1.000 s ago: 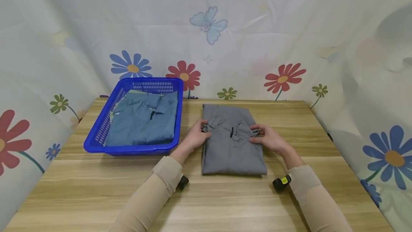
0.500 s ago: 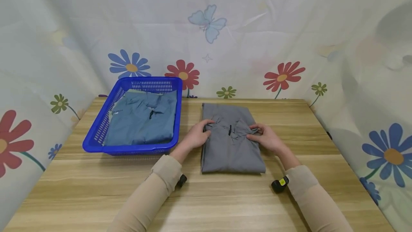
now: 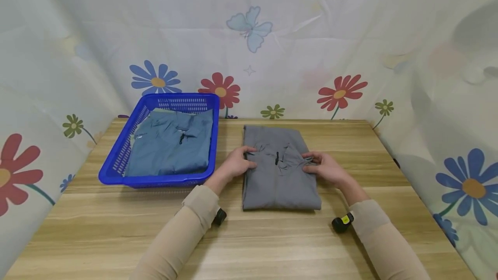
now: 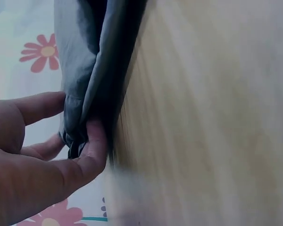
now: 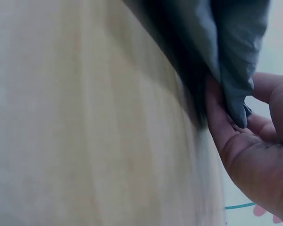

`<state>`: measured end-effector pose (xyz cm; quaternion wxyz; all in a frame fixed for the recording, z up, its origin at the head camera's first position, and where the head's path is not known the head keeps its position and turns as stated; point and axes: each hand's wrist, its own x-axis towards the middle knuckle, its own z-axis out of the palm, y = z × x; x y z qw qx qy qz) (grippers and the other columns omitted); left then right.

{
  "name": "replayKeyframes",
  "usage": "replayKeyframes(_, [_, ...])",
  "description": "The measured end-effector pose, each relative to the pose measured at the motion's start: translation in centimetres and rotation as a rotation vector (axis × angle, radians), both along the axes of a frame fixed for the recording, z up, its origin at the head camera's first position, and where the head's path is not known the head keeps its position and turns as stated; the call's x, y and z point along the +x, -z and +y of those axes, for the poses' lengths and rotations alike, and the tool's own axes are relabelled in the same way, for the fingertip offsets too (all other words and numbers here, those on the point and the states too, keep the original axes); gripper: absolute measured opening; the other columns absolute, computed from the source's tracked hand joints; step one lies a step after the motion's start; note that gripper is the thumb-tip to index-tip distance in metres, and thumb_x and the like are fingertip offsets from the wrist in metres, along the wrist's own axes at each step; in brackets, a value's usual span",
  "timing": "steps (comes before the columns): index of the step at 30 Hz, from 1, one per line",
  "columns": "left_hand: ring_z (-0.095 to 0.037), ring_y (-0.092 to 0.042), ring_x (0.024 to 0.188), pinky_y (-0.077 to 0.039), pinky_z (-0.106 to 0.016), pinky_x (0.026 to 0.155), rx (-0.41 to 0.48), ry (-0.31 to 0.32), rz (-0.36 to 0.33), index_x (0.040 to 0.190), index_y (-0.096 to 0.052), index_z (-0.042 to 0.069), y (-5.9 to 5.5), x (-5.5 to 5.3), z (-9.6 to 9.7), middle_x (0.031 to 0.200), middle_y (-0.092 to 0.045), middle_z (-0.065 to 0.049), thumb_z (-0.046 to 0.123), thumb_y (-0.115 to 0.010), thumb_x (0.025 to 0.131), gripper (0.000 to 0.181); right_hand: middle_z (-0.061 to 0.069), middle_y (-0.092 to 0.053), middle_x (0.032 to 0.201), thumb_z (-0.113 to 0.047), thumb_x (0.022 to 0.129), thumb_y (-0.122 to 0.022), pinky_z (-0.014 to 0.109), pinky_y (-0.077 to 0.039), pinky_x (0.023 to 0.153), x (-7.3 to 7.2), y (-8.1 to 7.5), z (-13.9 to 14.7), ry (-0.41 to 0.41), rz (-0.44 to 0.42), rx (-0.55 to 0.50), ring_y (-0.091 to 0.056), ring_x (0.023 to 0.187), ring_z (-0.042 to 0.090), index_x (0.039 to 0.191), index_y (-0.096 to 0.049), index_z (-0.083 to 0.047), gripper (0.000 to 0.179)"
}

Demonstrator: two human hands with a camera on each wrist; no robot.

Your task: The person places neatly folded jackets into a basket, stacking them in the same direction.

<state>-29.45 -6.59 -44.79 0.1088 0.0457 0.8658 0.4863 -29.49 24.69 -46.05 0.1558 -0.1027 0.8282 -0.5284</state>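
Observation:
A folded grey jacket (image 3: 280,189) lies on the table, with a short black zipper pull (image 3: 277,158) near its gathered collar. My left hand (image 3: 236,162) pinches the jacket's left side edge between thumb and fingers. On the opposite edge, my right hand (image 3: 328,167) pinches a gathered bit of the cloth. In the left wrist view, the left hand (image 4: 42,160) has a finger tucked into the layered grey fabric (image 4: 78,61). The right wrist view shows the right hand (image 5: 254,150) with fingers on both sides of the hanging fold (image 5: 236,61).
A blue plastic basket (image 3: 113,172) stands left of the jacket, holding a folded blue jacket (image 3: 167,150) with a black zipper pull. Both are on a wooden table (image 3: 272,245). A white curtain (image 3: 295,55) printed with flowers rises behind the table's back edge.
Both hands stay at the grey jacket's side edges, with small shifts of the fingers on the cloth. The right hand has moved slightly right since half a second ago. The jacket stays in place.

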Motion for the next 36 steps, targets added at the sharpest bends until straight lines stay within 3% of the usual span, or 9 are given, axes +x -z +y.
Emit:
replayKeyframes(5, [-0.026, -0.036, 0.133, -0.032, -0.041, 0.106, 0.059, -0.037, 0.014, 0.125, -0.063, 0.012, 0.3, 0.0, 0.1, 0.143, -0.044, -0.015, 0.004, -0.075, 0.080, 0.048, 0.021, -0.043, 0.141, -0.009, 0.086, -0.071, 0.024, -0.049, 0.077, 0.2, 0.0, 0.0, 0.036, 0.010, -0.019, -0.049, 0.111, 0.027, 0.132, -0.053, 0.002, 0.050])
replayKeyframes(12, [-0.025, -0.036, 0.133, -0.034, -0.041, 0.105, 0.104, -0.078, 0.028, 0.123, -0.065, 0.013, 0.0, 0.4, 0.2, 0.141, -0.046, -0.012, 0.001, -0.075, 0.079, 0.046, 0.020, -0.047, 0.138, -0.009, 0.086, -0.071, 0.024, -0.048, 0.073, 0.7, -0.8, -0.2, 0.056, 0.009, -0.028, -0.051, 0.096, 0.019, 0.132, -0.054, 0.001, 0.050])
replayKeyframes(17, [-0.025, -0.038, 0.131, -0.037, -0.041, 0.102, 0.107, -0.084, 0.039, 0.124, -0.064, 0.013, -0.7, 0.8, 0.4, 0.139, -0.049, -0.010, 0.002, -0.074, 0.080, 0.047, 0.019, -0.050, 0.134, -0.009, 0.087, -0.071, 0.026, -0.049, 0.070, 0.9, -1.4, -0.3, 0.057, 0.020, -0.019, -0.054, 0.087, 0.017, 0.132, -0.054, 0.000, 0.049])
replayKeyframes(26, [-0.024, -0.038, 0.132, -0.038, -0.043, 0.102, 0.134, -0.071, 0.040, 0.126, -0.062, 0.014, -2.1, 1.2, 0.4, 0.141, -0.047, -0.009, 0.004, -0.072, 0.083, 0.046, 0.018, -0.052, 0.132, -0.010, 0.087, -0.071, 0.025, -0.049, 0.077, 1.0, -2.5, -0.4, 0.063, 0.024, -0.019, -0.052, 0.101, 0.024, 0.132, -0.054, -0.001, 0.049])
replayKeyframes(31, [-0.023, -0.036, 0.133, -0.034, -0.043, 0.105, 0.143, -0.053, 0.058, 0.127, -0.062, 0.014, -3.0, 1.2, 0.1, 0.140, -0.047, -0.009, 0.006, -0.072, 0.084, 0.044, 0.017, -0.055, 0.129, -0.011, 0.087, -0.071, 0.025, -0.049, 0.076, 1.2, -3.2, -0.5, 0.068, 0.038, -0.030, -0.052, 0.099, 0.022, 0.132, -0.055, -0.001, 0.048])
replayKeyframes(36, [-0.021, -0.043, 0.125, -0.042, -0.040, 0.098, 0.151, -0.032, 0.092, 0.127, -0.062, 0.013, -4.1, 1.3, -0.4, 0.137, -0.050, -0.008, 0.005, -0.072, 0.083, 0.045, 0.017, -0.055, 0.128, -0.013, 0.088, -0.071, 0.026, -0.049, 0.075, 1.5, -4.5, -0.8, 0.071, 0.049, -0.037, -0.054, 0.096, 0.021, 0.132, -0.055, -0.003, 0.048])
